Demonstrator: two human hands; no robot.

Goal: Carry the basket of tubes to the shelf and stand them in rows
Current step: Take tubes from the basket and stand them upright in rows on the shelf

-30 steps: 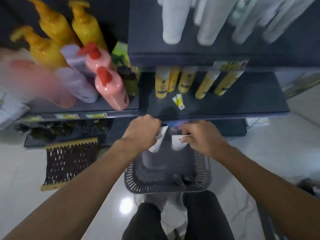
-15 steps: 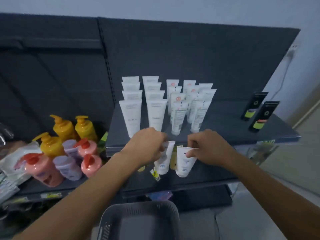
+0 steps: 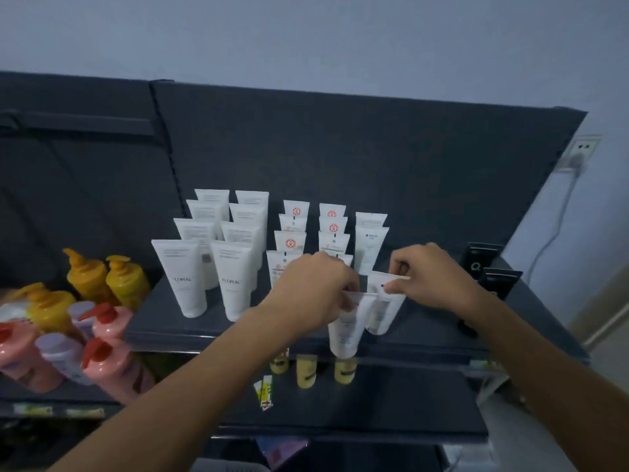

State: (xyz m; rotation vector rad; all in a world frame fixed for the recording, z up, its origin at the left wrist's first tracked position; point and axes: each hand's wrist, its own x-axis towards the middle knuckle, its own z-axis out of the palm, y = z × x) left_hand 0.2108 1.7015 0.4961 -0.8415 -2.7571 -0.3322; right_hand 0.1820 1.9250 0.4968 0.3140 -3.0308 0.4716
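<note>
My left hand [image 3: 315,294] pinches the crimped top of a white tube [image 3: 345,330] that hangs cap down over the front edge of the dark upper shelf [image 3: 163,330]. Beside it, my right hand [image 3: 432,277] grips the top of a second white tube [image 3: 383,310], cap down just above the shelf. Behind them stand rows of white tubes: large FLORAL tubes [image 3: 185,277] on the left, smaller red-logo tubes [image 3: 295,216] in the middle, and plain ones [image 3: 369,247] on the right. The basket is barely visible at the bottom edge.
Yellow, pink and lilac pump bottles [image 3: 102,321] crowd the lower left shelf. Yellow tubes [image 3: 306,371] stand on the shelf below. Two black packs [image 3: 497,284] lean at the upper shelf's right end. A wall socket with a cable [image 3: 578,155] is at the right.
My view has risen from the basket on the floor to the upper shelf. Both hands have lifted a tube each from the basket up to the shelf's front edge.
</note>
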